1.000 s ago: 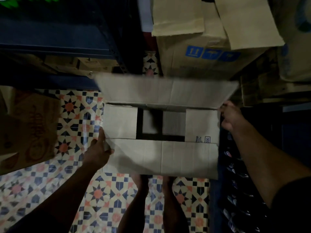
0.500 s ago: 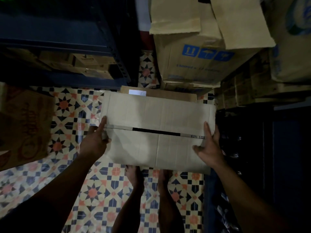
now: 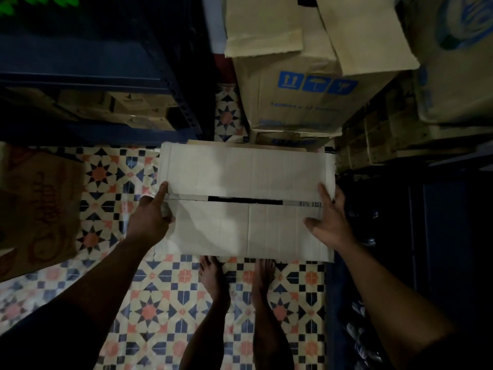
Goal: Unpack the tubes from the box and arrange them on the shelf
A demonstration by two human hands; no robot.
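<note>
A pale cardboard box is held over the patterned floor, just above my bare feet. Its two long top flaps lie folded shut, leaving a narrow dark slit between them. No tubes are visible; the flaps hide the inside. My left hand grips the box's left edge, thumb on the near flap and index finger pointing along the side. My right hand rests flat on the right end of the flaps with straight, spread fingers. A dark blue metal shelf stands at the upper left.
Tall stacked cartons rise just behind the box, with more at the far right. A brown printed carton sits on the floor at the left. A dark rack with small packets borders the right side. Tiled floor shows below.
The far flap has been folded down and the box top has gone from open to closed. My right hand moved from the far right corner onto the flaps. The left hand stayed at the left edge.
</note>
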